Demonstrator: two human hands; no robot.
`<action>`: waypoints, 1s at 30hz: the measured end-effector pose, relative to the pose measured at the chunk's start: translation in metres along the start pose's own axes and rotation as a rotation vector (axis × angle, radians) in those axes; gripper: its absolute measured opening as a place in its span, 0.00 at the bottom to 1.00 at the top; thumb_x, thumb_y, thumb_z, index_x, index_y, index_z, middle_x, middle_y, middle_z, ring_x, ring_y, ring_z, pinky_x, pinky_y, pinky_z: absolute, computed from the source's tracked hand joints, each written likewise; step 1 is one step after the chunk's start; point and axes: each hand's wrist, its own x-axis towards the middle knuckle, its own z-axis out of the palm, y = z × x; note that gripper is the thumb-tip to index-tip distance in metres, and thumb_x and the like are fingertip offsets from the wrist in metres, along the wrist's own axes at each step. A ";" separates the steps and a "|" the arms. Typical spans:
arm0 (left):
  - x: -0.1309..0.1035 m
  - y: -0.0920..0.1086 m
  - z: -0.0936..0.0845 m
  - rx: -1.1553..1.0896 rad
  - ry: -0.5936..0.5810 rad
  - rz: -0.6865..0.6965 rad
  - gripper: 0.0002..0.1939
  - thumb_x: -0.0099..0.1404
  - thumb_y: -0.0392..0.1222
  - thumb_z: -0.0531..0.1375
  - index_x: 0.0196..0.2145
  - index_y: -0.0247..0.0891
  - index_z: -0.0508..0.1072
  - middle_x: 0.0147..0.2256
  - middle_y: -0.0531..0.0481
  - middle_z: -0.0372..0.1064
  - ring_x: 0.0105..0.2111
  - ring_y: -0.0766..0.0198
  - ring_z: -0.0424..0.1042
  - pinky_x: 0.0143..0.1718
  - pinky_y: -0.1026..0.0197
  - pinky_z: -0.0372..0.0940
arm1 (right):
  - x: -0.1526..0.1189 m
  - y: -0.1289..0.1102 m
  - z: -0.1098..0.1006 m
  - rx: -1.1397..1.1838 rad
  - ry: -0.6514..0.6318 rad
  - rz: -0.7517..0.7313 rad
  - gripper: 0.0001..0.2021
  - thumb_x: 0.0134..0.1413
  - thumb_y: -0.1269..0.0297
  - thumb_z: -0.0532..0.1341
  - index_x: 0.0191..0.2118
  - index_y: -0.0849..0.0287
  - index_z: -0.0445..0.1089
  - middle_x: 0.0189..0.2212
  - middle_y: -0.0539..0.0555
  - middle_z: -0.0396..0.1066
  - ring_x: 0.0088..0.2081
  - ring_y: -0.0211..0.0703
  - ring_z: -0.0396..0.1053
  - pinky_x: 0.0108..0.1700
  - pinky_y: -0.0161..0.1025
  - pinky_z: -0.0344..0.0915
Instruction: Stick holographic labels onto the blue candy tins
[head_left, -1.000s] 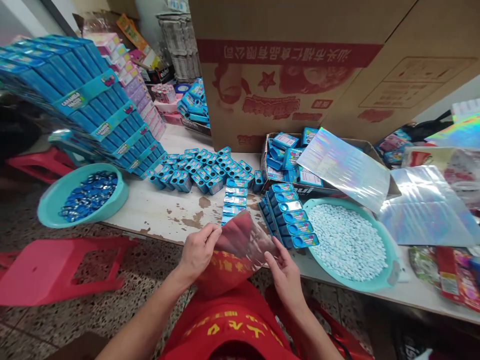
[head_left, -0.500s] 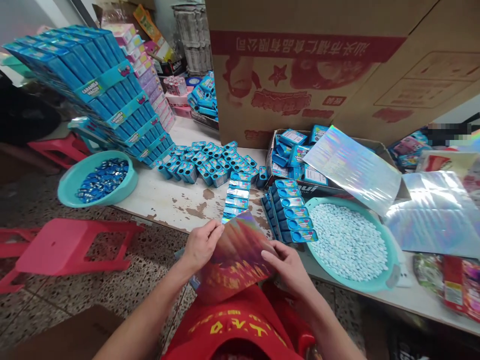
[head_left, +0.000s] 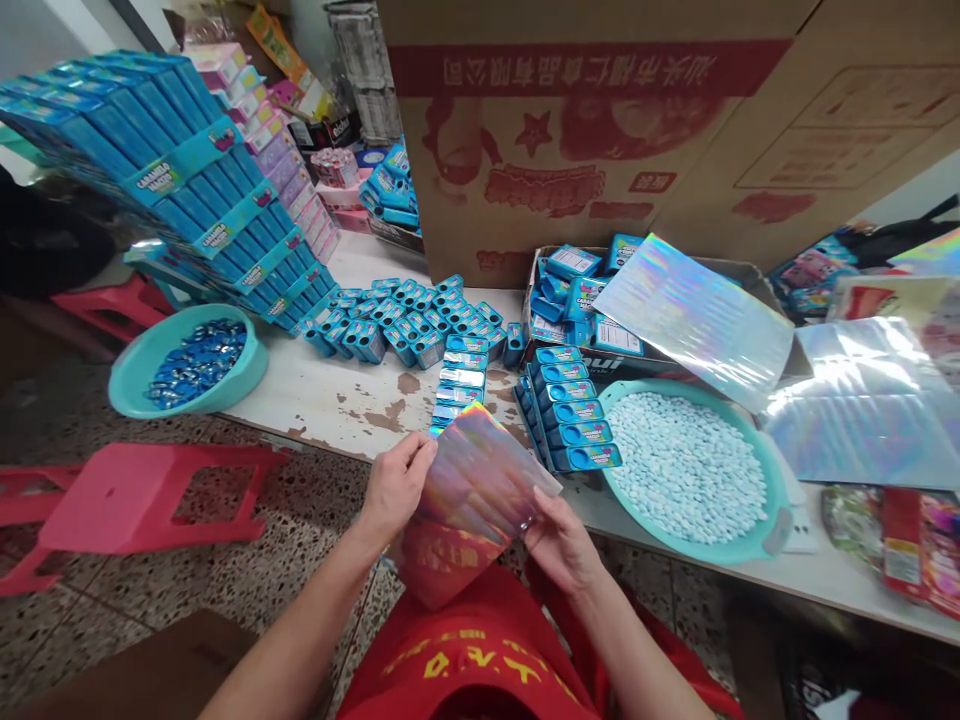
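Observation:
A shiny, see-through iridescent sheet (head_left: 480, 480) hangs between my hands over my lap, tilted, with red showing through it. My left hand (head_left: 397, 484) pinches its upper left edge. At the right edge, my right hand (head_left: 562, 540) grips it between thumb and fingers. Just beyond the sheet, a row of blue tins (head_left: 462, 378) lies on the table. Right of that row, another stack of blue tins (head_left: 574, 412) stands near a turquoise basin (head_left: 780, 520) full of pale candies (head_left: 682, 465).
On the left are a basin of blue wrapped pieces (head_left: 196, 362), a tall stack of blue boxes (head_left: 172, 190) and a red stool (head_left: 127, 495). Behind stands a big carton (head_left: 540, 220). More shiny sheets (head_left: 862, 410) lie at the right.
The sheet has turned more upright and catches rainbow light at its top corner. My right hand has shifted lower along its edge. The whole view has moved slightly.

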 end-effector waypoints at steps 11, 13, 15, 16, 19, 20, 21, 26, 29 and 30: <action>-0.012 -0.006 0.011 0.064 0.105 0.055 0.13 0.64 0.48 0.51 0.36 0.38 0.69 0.32 0.51 0.70 0.30 0.64 0.68 0.32 0.64 0.62 | 0.006 -0.011 -0.006 -0.127 -0.025 0.023 0.18 0.44 0.47 0.65 0.29 0.60 0.74 0.26 0.54 0.76 0.29 0.44 0.72 0.35 0.40 0.68; -0.014 -0.003 0.009 0.126 0.224 0.205 0.18 0.61 0.47 0.55 0.48 0.37 0.65 0.46 0.44 0.68 0.43 0.59 0.68 0.42 0.60 0.64 | 0.007 -0.026 -0.010 -0.288 -0.060 0.011 0.19 0.47 0.47 0.63 0.29 0.61 0.74 0.25 0.52 0.75 0.27 0.42 0.71 0.33 0.38 0.67; -0.013 0.006 0.005 0.180 0.257 0.381 0.26 0.60 0.46 0.58 0.54 0.36 0.60 0.55 0.40 0.60 0.54 0.55 0.61 0.51 0.54 0.59 | 0.008 -0.042 -0.010 -0.498 -0.137 -0.020 0.18 0.51 0.49 0.60 0.33 0.61 0.75 0.28 0.52 0.76 0.29 0.42 0.71 0.34 0.37 0.67; -0.012 0.012 0.004 0.201 0.208 0.438 0.26 0.60 0.46 0.58 0.55 0.37 0.60 0.55 0.40 0.61 0.55 0.54 0.60 0.53 0.53 0.58 | 0.009 -0.049 -0.009 -0.598 -0.196 -0.047 0.17 0.52 0.50 0.59 0.35 0.60 0.75 0.31 0.52 0.76 0.32 0.43 0.71 0.36 0.37 0.67; -0.008 0.030 0.003 0.232 -0.098 0.428 0.14 0.61 0.45 0.57 0.44 0.40 0.70 0.41 0.48 0.72 0.43 0.59 0.67 0.48 0.54 0.59 | 0.012 -0.066 -0.001 -0.758 -0.372 -0.123 0.17 0.54 0.52 0.58 0.40 0.60 0.74 0.39 0.52 0.74 0.40 0.44 0.70 0.45 0.39 0.65; -0.007 0.034 0.004 0.222 -0.185 0.379 0.09 0.62 0.44 0.56 0.37 0.40 0.73 0.35 0.50 0.73 0.38 0.61 0.68 0.45 0.57 0.60 | 0.012 -0.069 0.000 -0.756 -0.392 -0.121 0.17 0.54 0.52 0.59 0.42 0.60 0.73 0.40 0.53 0.74 0.41 0.45 0.70 0.46 0.39 0.65; -0.008 0.035 0.005 0.193 -0.242 0.316 0.09 0.62 0.44 0.55 0.31 0.39 0.73 0.30 0.52 0.72 0.34 0.63 0.67 0.41 0.59 0.60 | 0.010 -0.072 -0.001 -0.734 -0.399 -0.097 0.18 0.53 0.52 0.59 0.44 0.60 0.72 0.40 0.53 0.74 0.41 0.45 0.70 0.45 0.39 0.65; -0.031 0.017 -0.005 -0.222 -0.135 -0.104 0.12 0.59 0.48 0.57 0.25 0.37 0.68 0.22 0.56 0.64 0.24 0.69 0.63 0.26 0.67 0.58 | -0.019 -0.076 -0.042 -0.659 -0.428 0.170 0.21 0.44 0.54 0.66 0.43 0.61 0.72 0.38 0.54 0.74 0.38 0.45 0.70 0.40 0.38 0.66; -0.054 0.000 -0.013 -0.477 -0.027 -0.345 0.15 0.53 0.52 0.62 0.26 0.36 0.67 0.21 0.57 0.62 0.22 0.71 0.62 0.23 0.69 0.59 | -0.044 -0.065 -0.077 -0.624 -0.279 0.274 0.15 0.40 0.55 0.69 0.30 0.62 0.73 0.28 0.53 0.74 0.30 0.41 0.70 0.34 0.36 0.65; -0.062 -0.004 -0.015 -0.534 -0.002 -0.418 0.16 0.50 0.52 0.63 0.26 0.36 0.66 0.21 0.58 0.62 0.21 0.71 0.62 0.23 0.70 0.60 | -0.050 -0.058 -0.084 -0.564 -0.202 0.271 0.15 0.40 0.54 0.69 0.28 0.62 0.72 0.26 0.52 0.73 0.28 0.40 0.70 0.33 0.35 0.65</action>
